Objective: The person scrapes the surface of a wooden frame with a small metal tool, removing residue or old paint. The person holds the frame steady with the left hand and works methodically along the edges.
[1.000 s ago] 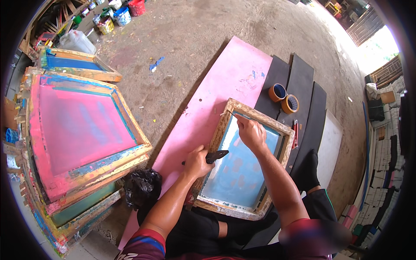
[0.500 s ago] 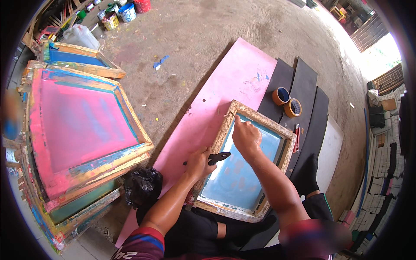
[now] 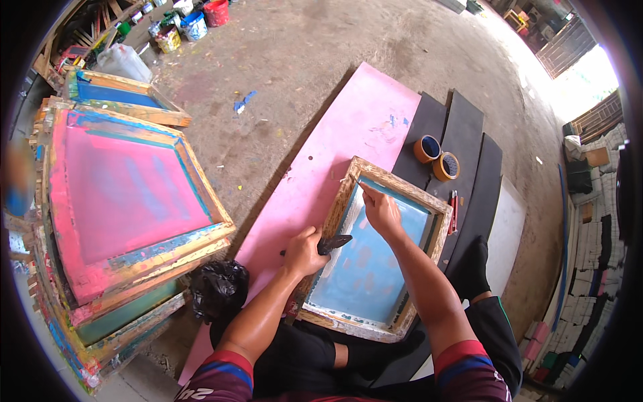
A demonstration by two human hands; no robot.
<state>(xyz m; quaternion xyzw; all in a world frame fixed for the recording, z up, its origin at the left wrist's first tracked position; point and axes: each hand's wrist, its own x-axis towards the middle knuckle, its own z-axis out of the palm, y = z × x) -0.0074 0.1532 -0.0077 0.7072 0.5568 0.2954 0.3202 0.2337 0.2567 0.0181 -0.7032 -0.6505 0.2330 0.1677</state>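
A wooden screen-printing frame (image 3: 439,234) with pale blue mesh (image 3: 365,268) rests at a slant in front of me. My left hand (image 3: 307,253) is closed round black pliers (image 3: 333,244), whose jaws reach over the frame's left side onto the mesh area. Over the upper part of the mesh is my right hand (image 3: 382,209). Its index finger stretches to the inner edge near the top left corner, the other fingers curl in, and no object shows in it. A small light strip (image 3: 347,178) sticks out on the wood by that corner.
A pink board (image 3: 335,127) and dark boards (image 3: 462,124) lie beneath the frame. Tape rolls (image 3: 445,166) and a red cutter (image 3: 453,211) sit to its right. Stacked printing screens (image 3: 134,194) and a black plastic bag (image 3: 220,288) are at left; paint buckets (image 3: 193,27) stand far left.
My right hand has tilted and drawn slightly down, its finger still at the corner. The pliers have turned a little in my left hand. The whole view has shifted slightly.
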